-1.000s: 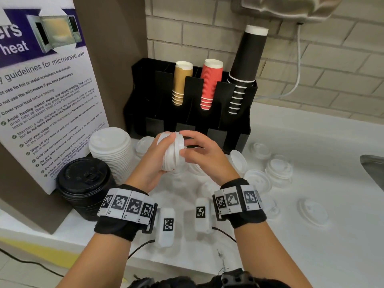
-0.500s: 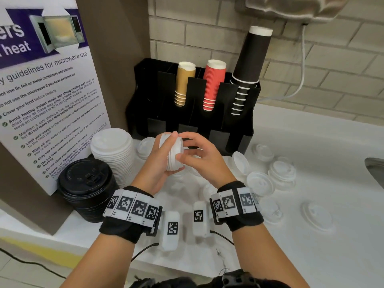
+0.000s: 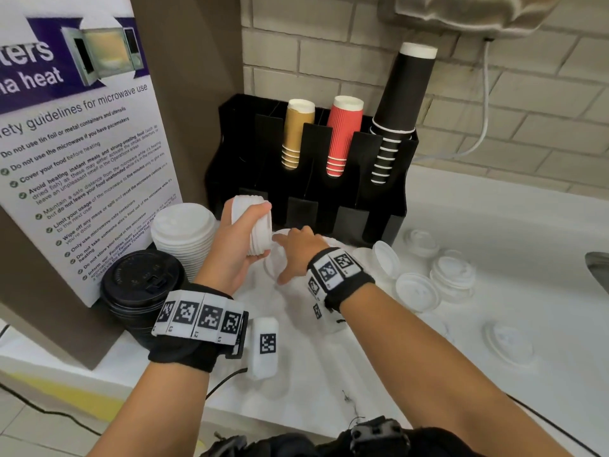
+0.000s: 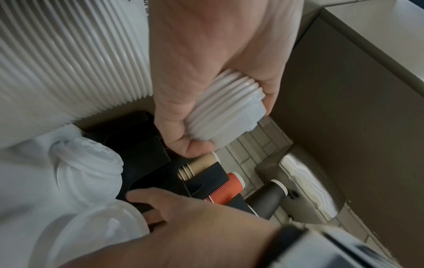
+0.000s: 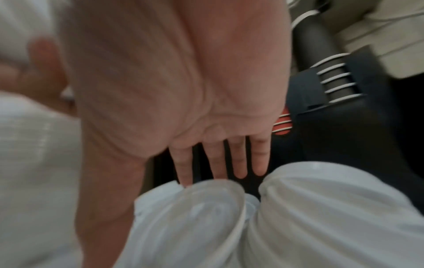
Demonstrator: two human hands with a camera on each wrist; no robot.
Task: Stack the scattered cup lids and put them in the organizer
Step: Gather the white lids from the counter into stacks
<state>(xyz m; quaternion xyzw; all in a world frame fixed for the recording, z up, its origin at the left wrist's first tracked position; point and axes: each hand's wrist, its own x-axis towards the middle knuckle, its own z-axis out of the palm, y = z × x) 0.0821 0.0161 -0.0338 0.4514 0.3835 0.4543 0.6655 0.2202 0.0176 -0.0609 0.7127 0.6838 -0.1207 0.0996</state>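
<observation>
My left hand (image 3: 245, 232) grips a short stack of white lids (image 3: 260, 230) on its side, just in front of the black organizer (image 3: 230, 153); the same lid stack (image 4: 226, 107) shows ribbed in the left wrist view. My right hand (image 3: 296, 250) reaches down with straight fingers (image 5: 238, 159) over a white lid (image 3: 275, 258) lying on the counter under the held stack. In the right wrist view the fingertips touch white lids (image 5: 206, 208). Several more loose white lids (image 3: 417, 290) lie scattered to the right.
A tall stack of white lids (image 3: 184, 232) and a stack of black lids (image 3: 141, 285) stand at the left by a microwave poster (image 3: 82, 143). The organizer holds gold cups (image 3: 295, 136), red cups (image 3: 342, 136) and black cups (image 3: 395, 107). A sink edge (image 3: 598, 265) lies at the far right.
My right hand has let go of the held stack and dropped to the lids on the counter. The left hand keeps the stack and has shifted slightly left and up.
</observation>
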